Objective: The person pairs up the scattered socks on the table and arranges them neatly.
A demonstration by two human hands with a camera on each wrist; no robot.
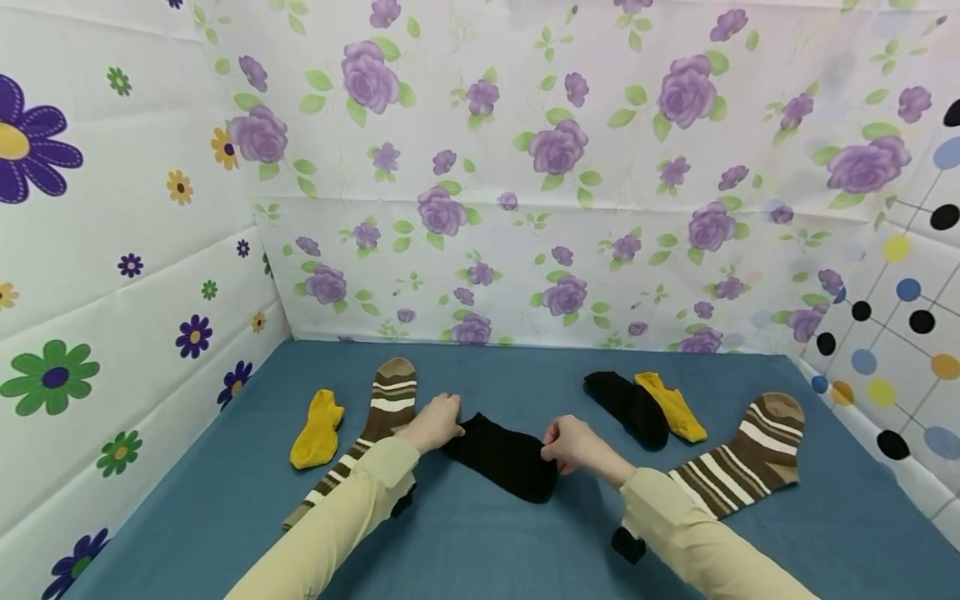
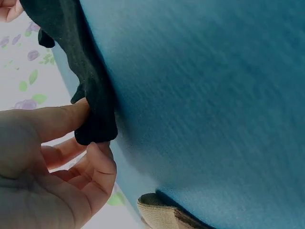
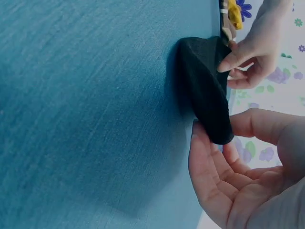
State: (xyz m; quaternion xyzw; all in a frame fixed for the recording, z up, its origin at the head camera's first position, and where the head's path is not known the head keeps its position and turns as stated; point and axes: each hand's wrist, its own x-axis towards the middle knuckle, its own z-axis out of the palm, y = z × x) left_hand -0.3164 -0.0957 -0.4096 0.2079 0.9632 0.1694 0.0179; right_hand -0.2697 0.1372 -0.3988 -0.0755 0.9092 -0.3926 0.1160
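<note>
A black ankle sock (image 1: 504, 457) stretches between both hands over the middle of the blue cloth. My left hand (image 1: 435, 423) pinches its left end, thumb on one side and fingers on the other in the left wrist view (image 2: 97, 114). On the opposite end, my right hand (image 1: 576, 443) grips the sock between thumb and fingers, as the right wrist view also shows at the sock's tip (image 3: 217, 129). Beside the left hand lies a brown striped sock (image 1: 393, 400), partly covered by the left forearm.
A yellow sock (image 1: 317, 429) lies at far left. Behind the right hand, another black sock (image 1: 630, 408) lies against a second yellow sock (image 1: 671, 407). Another striped sock (image 1: 757, 454) is at right, partly under the right sleeve. Flowered sheets (image 1: 510, 183) hang around the blue surface (image 1: 480, 550).
</note>
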